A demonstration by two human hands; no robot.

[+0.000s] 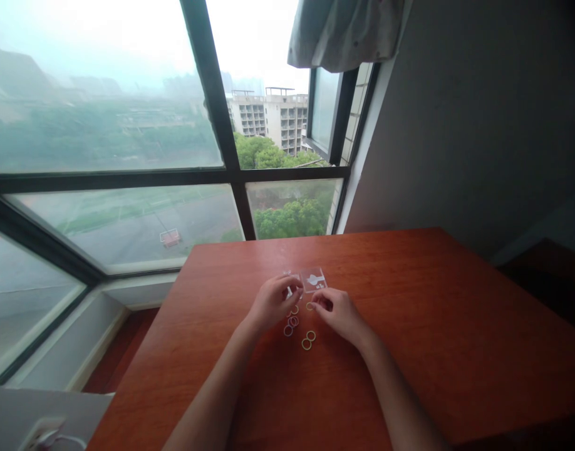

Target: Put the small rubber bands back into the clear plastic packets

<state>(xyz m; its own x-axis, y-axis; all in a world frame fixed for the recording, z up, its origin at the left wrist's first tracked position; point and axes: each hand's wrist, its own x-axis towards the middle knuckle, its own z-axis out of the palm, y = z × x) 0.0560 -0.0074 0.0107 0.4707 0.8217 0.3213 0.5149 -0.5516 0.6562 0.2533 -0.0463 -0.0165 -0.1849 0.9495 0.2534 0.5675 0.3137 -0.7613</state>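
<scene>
A clear plastic case [314, 280] with white printing lies on the table, its left part partly covered by my left hand [277, 302]. That hand's fingers are curled, thumb close to the fingertips, over the case; what is between them is hidden. My right hand [338, 311] pinches a thin yellow ring [309, 306], possibly a hair tie, just in front of the case. Between my wrists lie two yellow-green rings [307, 344] touching each other. Pinkish and pale purple rings [288, 331] are clustered beside my left hand.
The reddish-brown wooden table [419, 351] stretches under both forearms. Beyond its far edge are large windows with dark frames [231, 150], one pane swung outward. A grey curtain [346, 34] hangs at the top, and a wall [456, 125] rises on the right.
</scene>
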